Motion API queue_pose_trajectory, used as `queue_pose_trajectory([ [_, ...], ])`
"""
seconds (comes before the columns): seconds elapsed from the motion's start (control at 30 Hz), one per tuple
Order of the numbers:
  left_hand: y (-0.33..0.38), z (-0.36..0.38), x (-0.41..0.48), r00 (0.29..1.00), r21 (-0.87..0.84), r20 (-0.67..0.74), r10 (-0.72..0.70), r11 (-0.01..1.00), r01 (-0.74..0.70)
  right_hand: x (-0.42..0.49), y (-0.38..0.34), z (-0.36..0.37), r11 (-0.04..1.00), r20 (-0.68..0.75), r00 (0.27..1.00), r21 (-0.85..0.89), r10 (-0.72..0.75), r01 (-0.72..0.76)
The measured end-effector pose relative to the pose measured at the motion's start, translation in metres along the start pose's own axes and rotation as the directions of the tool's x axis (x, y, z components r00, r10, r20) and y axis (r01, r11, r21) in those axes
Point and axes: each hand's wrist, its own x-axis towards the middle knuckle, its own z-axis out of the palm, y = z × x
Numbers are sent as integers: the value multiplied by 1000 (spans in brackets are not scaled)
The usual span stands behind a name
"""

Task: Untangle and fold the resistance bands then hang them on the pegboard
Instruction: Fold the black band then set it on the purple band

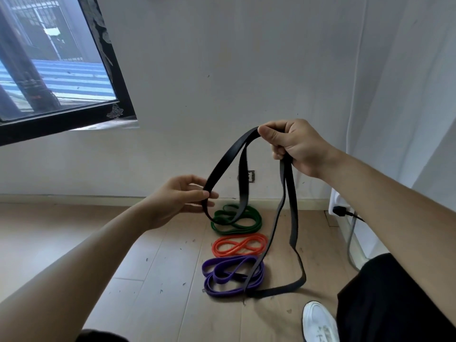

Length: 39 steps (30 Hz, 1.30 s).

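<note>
While my right hand [296, 146] grips the black band [228, 159] up high, my left hand [182, 198] pinches a lower loop; its tail trails onto the floor [61, 230] beside green [237, 219], orange [239, 245] and purple bands [232, 275].

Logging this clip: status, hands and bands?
Both on black band: right hand grips top, left hand pinches loop. On floor: green band, orange band, purple band. No pegboard visible.

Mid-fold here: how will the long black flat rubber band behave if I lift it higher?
Probably floppy: the black flat rubber band droops from the right hand to the wooden floor. Likely twist-prone: its strands overlap near that hand. Seems light: the left hand holds a loop by fingertips.
</note>
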Motion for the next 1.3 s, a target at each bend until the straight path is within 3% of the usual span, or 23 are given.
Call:
queue_pose_trajectory([
  [0.13,1,-1,0,1000,-78,25,10,997,-8,3,2,-6,1000,-43,999,-17,-11,10],
  [0.2,1,-3,2,1000,-197,2,14,980,-13,3,3,-9,999,-67,998,-35,-11,9],
  [0.37,7,-7,5,999,-531,-26,46,846,-53,7,10,-18,997,-117,993,-80,12,-22],
  [0.47,10,-7,6,1000,-609,-13,-9,793,-1,7,13,-19,995,-128,992,-92,21,-33],
  [0.57,7,-8,5,1000,-456,-16,-7,890,-1,7,12,-20,994,-127,992,-109,19,-33],
  [0.67,0,-10,4,995,-142,-97,24,989,-38,5,11,-18,992,-111,994,-122,20,-34],
  [0.77,-4,-9,2,996,219,-74,57,975,-40,2,11,-14,986,-36,999,-162,28,-34],
  [0.83,-3,-4,1,998,365,-43,52,931,-33,-1,11,-8,980,36,999,-199,29,-22],
  [0.93,4,7,1,996,354,-5,91,931,-84,-5,8,5,964,157,987,-265,31,11],
  [1.07,19,27,3,966,229,-52,253,945,-235,-8,7,22,922,278,960,-380,36,75],
  [1.13,25,39,4,952,247,-36,305,926,-287,-9,7,29,912,319,946,-402,57,81],
  [1.3,32,39,4,940,236,-88,329,924,-301,-9,6,32,916,384,914,-399,133,34],
])
